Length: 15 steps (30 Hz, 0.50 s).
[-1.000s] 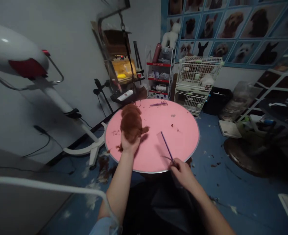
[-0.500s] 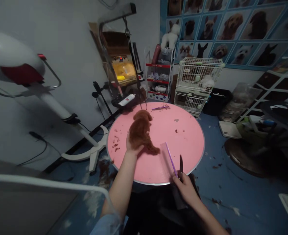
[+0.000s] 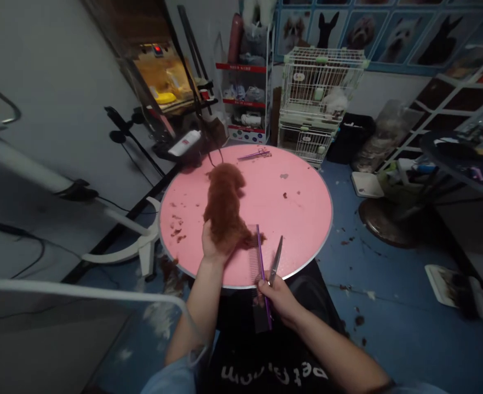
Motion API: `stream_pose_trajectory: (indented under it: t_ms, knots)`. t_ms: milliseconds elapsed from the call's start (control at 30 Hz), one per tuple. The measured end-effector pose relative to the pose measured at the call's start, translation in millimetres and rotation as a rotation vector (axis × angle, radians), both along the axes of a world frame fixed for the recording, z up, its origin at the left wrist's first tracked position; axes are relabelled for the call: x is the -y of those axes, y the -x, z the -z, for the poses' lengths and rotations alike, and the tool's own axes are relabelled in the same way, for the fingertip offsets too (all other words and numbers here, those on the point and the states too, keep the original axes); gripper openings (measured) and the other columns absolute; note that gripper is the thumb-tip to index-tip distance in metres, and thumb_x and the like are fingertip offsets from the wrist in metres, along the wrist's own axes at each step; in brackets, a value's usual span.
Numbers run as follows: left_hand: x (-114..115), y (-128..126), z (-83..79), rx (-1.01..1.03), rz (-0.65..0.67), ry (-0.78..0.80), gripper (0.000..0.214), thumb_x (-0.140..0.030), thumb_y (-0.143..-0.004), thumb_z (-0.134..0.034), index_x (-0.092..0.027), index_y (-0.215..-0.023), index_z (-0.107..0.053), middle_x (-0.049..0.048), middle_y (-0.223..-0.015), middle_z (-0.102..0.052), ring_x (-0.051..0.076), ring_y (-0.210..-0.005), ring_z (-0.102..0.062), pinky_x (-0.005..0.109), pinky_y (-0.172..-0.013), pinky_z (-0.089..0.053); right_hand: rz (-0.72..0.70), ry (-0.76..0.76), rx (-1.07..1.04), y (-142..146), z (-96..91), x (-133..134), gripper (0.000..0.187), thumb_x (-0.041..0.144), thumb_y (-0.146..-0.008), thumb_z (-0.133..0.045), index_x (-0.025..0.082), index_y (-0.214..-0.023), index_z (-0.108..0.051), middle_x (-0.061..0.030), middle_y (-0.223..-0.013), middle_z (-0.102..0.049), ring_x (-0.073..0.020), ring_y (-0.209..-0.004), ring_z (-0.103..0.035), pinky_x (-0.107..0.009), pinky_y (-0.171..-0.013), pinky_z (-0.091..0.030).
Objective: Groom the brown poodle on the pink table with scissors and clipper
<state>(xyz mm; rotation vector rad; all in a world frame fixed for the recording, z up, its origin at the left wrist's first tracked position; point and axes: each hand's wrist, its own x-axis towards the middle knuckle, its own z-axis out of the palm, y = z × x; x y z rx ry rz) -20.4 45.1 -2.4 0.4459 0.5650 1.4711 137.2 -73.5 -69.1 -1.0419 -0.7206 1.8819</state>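
A small brown curly dog (image 3: 224,205) stands on the round pink table (image 3: 303,213), facing away from me. My left hand (image 3: 209,249) grips its hindquarters near the table's front edge. My right hand (image 3: 277,298) holds a purple comb (image 3: 261,261) and a pair of scissors (image 3: 276,261) together, their tips close to the dog's rear right side. A thin leash runs from the dog's neck up to the dark arm above the table.
Clumps of brown fur (image 3: 176,227) lie on the table's left part and on the blue floor. Another purple tool (image 3: 254,155) lies at the table's far edge. A white dryer stand (image 3: 114,216) is at left, wire cages (image 3: 317,98) and shelves behind.
The view has dropped and shifted. The dog has turned straighter, away from me. My right hand has brought the comb and scissors closer to the dog's rear.
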Motion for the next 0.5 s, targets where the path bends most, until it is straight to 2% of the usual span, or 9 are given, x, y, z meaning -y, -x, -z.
stream_pose_trajectory:
  t_ms: [67,167,300,433,500]
  knots:
    - [4,-4,-2.7,-0.001,0.032,0.01,0.047,-0.047,-0.076,-0.063,-0.015,-0.11,-0.064,0.0103,-0.099,-0.07,0.026,-0.091,-0.065,0.041,-0.079,-0.057,0.027,-0.048,0.008,1,-1.0,4,0.048,0.061,-0.069,-0.071,0.019,-0.078,-0.051,0.0075,-0.052,-0.05,-0.0081,-0.045,-0.046,-0.025,-0.054,-0.041]
    - [9,-15,-9.3,-0.01,-0.007,0.059,0.041,-0.043,-0.078,-0.062,-0.011,-0.104,-0.066,0.0104,-0.092,-0.07,0.022,-0.083,-0.066,0.036,-0.078,-0.057,0.09,-0.06,0.103,3,-1.6,13,0.049,0.064,-0.07,-0.068,0.019,-0.074,-0.048,0.0073,-0.051,-0.05,-0.0082,-0.044,-0.046,-0.023,-0.05,-0.038]
    - [11,-26,-17.0,0.036,-0.049,0.095,0.038,-0.041,-0.081,-0.059,-0.013,-0.105,-0.066,0.0105,-0.092,-0.072,0.021,-0.083,-0.068,0.032,-0.076,-0.057,-0.024,-0.136,0.126,-2,-1.2,19,0.051,0.069,-0.07,-0.063,0.02,-0.078,-0.049,0.0064,-0.052,-0.051,-0.0097,-0.045,-0.047,-0.024,-0.05,-0.038]
    - [11,-19,-15.2,0.166,0.002,0.055,0.045,-0.044,-0.082,-0.059,-0.016,-0.118,-0.061,0.0106,-0.101,-0.071,0.025,-0.09,-0.069,0.04,-0.075,-0.057,0.08,-0.165,0.441,-38,-4.6,-5,0.051,0.072,-0.078,-0.046,0.021,-0.072,-0.045,0.0061,-0.051,-0.048,-0.0098,-0.046,-0.047,-0.024,-0.052,-0.039]
    - [10,-11,-11.9,0.19,-0.043,0.053,0.045,-0.046,-0.084,-0.055,-0.017,-0.118,-0.06,0.0098,-0.1,-0.072,0.026,-0.088,-0.069,0.043,-0.071,-0.057,0.008,-0.155,0.502,-61,-8.3,-22,0.05,0.068,-0.08,-0.049,0.02,-0.066,-0.046,0.0046,-0.049,-0.05,-0.0093,-0.042,-0.047,-0.023,-0.046,-0.035]
